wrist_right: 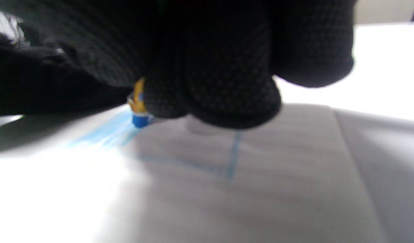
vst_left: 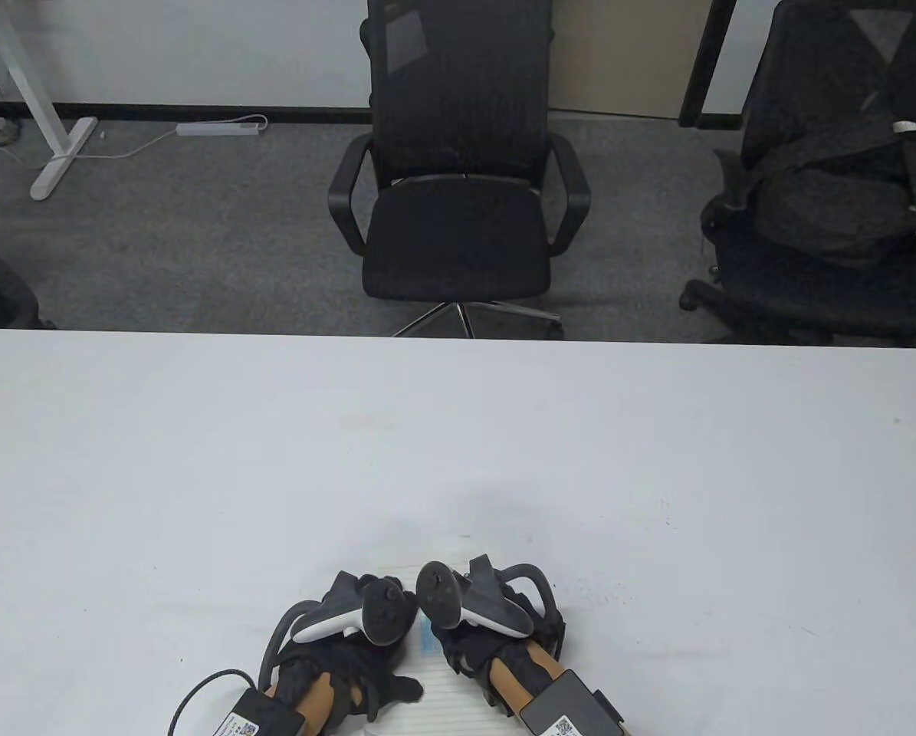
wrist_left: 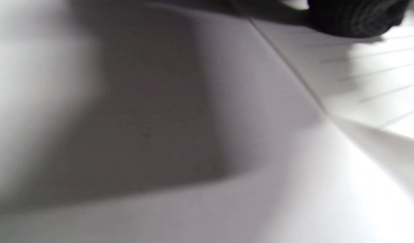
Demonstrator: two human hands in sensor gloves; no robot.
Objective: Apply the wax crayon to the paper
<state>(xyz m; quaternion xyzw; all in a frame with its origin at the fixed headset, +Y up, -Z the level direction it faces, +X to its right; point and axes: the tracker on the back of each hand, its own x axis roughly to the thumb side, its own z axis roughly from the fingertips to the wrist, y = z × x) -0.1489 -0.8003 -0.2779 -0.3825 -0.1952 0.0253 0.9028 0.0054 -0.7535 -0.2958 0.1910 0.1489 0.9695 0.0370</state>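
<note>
**Blue wax is being laid on the lined paper at the near edge of the worktop**

The crayon (wrist_right: 138,108) is being held in the right hand (vst_left: 496,613), whose gloved fingers (wrist_right: 220,91) are being kept together around it; only its blue tip and a bit of yellow wrapper are being shown below the glove in the right wrist view. The tip is being pressed on the paper (vst_left: 442,690), or it is just touching it (the blur does not allow to say more).

The task is judged to be already well started. A patch of light blue strokes (wrist_right: 102,136) is being seen beside the tip, and thin blue lines (wrist_right: 234,152) are crossing further along the sheet. Most of the sheet is being left white, so much colouring is probably remaining.

The left hand (vst_left: 343,652) is being rested on the paper, seemingly to keep it from sliding; whether its fingers are spread or closed cannot be told, since only one dark fingertip (wrist_left: 355,18) is being shown in the left wrist view.

The paper is lying at the near edge of the worktop (vst_left: 458,429), between both hands and partly hidden by them. Wide room is being offered ahead and to both sides, but toward the person the edge is very near.
</note>
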